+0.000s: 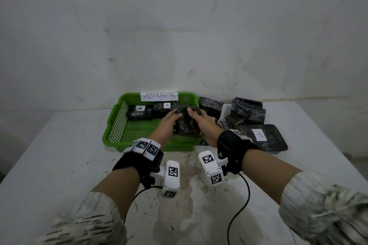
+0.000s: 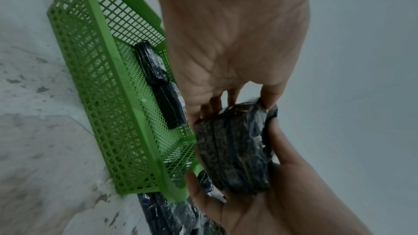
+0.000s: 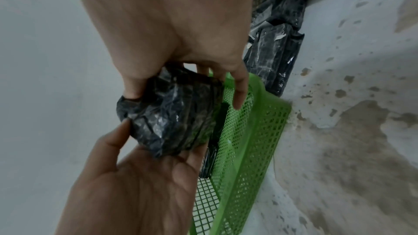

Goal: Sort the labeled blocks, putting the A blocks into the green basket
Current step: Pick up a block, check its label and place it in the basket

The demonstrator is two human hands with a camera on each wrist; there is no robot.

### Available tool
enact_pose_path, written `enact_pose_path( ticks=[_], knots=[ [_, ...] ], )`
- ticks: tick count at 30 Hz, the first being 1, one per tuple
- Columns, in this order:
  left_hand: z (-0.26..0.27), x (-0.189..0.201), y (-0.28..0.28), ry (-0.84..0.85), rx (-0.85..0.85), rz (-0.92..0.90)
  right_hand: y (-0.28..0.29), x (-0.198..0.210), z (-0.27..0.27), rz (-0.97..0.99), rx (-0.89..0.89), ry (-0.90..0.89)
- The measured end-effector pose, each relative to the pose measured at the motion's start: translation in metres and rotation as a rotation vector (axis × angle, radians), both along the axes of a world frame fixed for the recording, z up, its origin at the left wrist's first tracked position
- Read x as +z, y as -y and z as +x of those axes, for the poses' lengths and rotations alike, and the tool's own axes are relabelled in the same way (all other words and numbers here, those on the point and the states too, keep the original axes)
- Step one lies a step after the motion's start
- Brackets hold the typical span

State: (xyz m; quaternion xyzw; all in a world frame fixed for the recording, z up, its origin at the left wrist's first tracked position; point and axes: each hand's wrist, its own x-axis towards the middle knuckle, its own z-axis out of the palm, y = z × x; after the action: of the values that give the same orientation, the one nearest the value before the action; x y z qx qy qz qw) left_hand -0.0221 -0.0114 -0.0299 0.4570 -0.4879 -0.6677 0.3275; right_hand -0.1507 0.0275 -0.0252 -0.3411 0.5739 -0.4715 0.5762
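Note:
A black plastic-wrapped block (image 1: 187, 125) is held on edge between both hands, above the right part of the green basket (image 1: 115, 123). My left hand (image 1: 172, 115) grips its left side and my right hand (image 1: 194, 114) its right side. No label shows on this block. In the left wrist view my fingers (image 2: 217, 103) curl over the block (image 2: 235, 146). The right wrist view shows my thumb (image 3: 133, 87) pressing the block (image 3: 172, 117). Two blocks marked A (image 1: 139, 112) (image 1: 166, 108) lie along the basket's back wall.
A paper reading ABNORMAL (image 1: 161, 95) is stuck on the basket's back rim. Right of the basket lies a pile of several black blocks (image 1: 247, 111), one marked B (image 1: 260, 135). The stained white table (image 1: 59, 155) meets a white wall behind.

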Motion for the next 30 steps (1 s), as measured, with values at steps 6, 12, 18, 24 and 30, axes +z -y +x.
enact_pose_path(
  ticks=[6, 12, 18, 24, 30],
  knots=[
    [-0.001, 0.003, 0.001, 0.061, 0.003, -0.06, -0.001, -0.001, 0.01, -0.071, -0.052, -0.056],
    [0.001, 0.004, 0.005, 0.12, 0.088, -0.177, 0.0, -0.004, 0.01, -0.044, 0.0, -0.026],
    [0.003, 0.003, 0.001, 0.143, -0.043, -0.121, 0.002, -0.008, 0.001, -0.038, -0.014, -0.004],
    [0.003, 0.001, 0.002, 0.174, 0.012, -0.15, 0.003, -0.009, 0.001, 0.002, 0.045, 0.097],
    [0.005, -0.002, 0.003, 0.177, 0.07, -0.118, 0.002, -0.008, 0.002, -0.031, 0.032, -0.003]
  ],
)
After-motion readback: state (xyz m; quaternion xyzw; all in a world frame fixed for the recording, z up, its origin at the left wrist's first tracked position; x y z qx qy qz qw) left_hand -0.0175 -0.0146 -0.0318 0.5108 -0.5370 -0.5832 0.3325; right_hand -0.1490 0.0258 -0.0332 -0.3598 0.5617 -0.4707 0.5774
